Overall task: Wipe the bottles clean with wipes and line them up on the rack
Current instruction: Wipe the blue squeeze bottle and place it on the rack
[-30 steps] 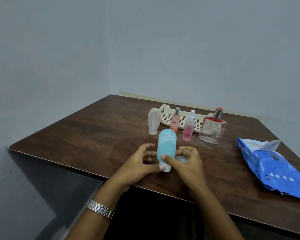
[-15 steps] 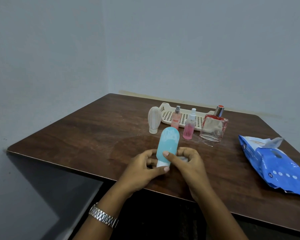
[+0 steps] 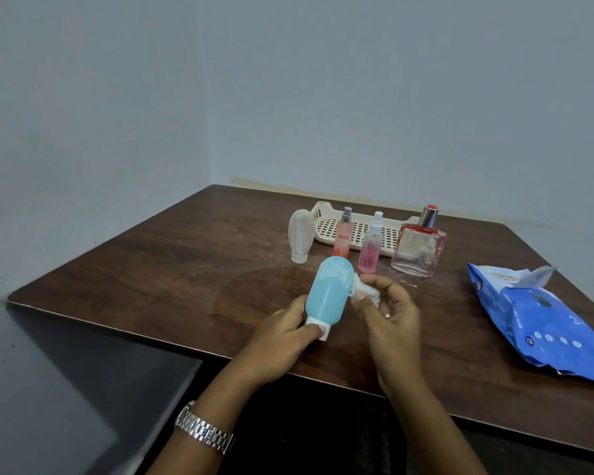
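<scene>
1. While left hand (image 3: 282, 341) grips blue bottle (image 3: 328, 293) at its white cap end, bottle tilts over near side of table (image 3: 186, 269).
2. Right hand (image 3: 388, 323) pinches crumpled wipe (image 3: 367, 291) against bottle's side.
3. Rack (image 3: 360, 228) sits farther back.

Wipes pack (image 3: 546, 323), far corner past the right edge

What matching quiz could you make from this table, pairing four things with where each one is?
Things:
1. blue bottle
2. wipe
3. square glass bottle
4. blue wipes pack

Places:
A. lying on the table, far right
B. bunched in the right hand
C. gripped at its cap end by the left hand
D. standing by the rack's right end

Pairs: 1-C, 2-B, 3-D, 4-A
</scene>
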